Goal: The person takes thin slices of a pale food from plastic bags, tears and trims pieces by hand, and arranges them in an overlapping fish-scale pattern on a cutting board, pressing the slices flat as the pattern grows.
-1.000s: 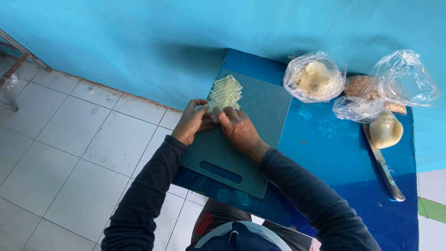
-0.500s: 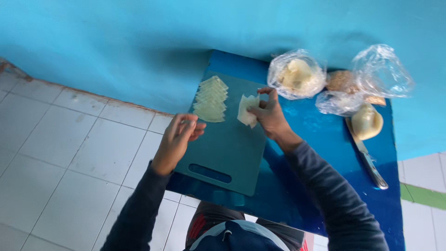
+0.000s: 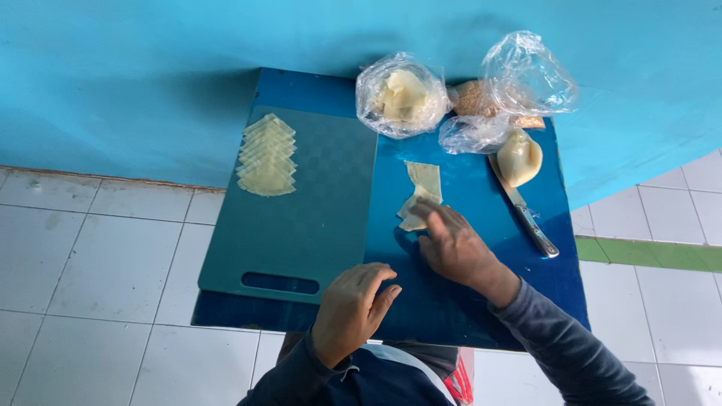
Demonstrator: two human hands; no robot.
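- Dough strips (image 3: 421, 194): a few pale, thin pieces lie flat on the blue table (image 3: 481, 301), just right of the cutting board and below the bagged dough.
- Right hand (image 3: 455, 244): it lies palm down on the table with the fingers spread nearly flat, the fingertips (image 3: 430, 214) touching the lower end of the strips. It grips nothing.
- Left hand (image 3: 353, 308): it rests at the near edge of the table, by the lower right corner of the board, fingers loosely curled and holding nothing.
- Cutting board (image 3: 308, 225): dark green, with a handle slot at the near end, lying on the left part of the table.
- Stack of dough pieces (image 3: 267, 156): pale cut sheets fanned in an overlapping row on the far left corner of the board, well apart from both hands.
- Bag of dough (image 3: 402, 96): a clear plastic bag with a pale lump inside, at the far edge of the table.
- Empty-looking clear bags (image 3: 519, 83): crumpled beside it, partly over something brown and grainy.
- Knife (image 3: 526, 218): it lies on the right side of the table, its blade under a pale dough lump (image 3: 519, 156).
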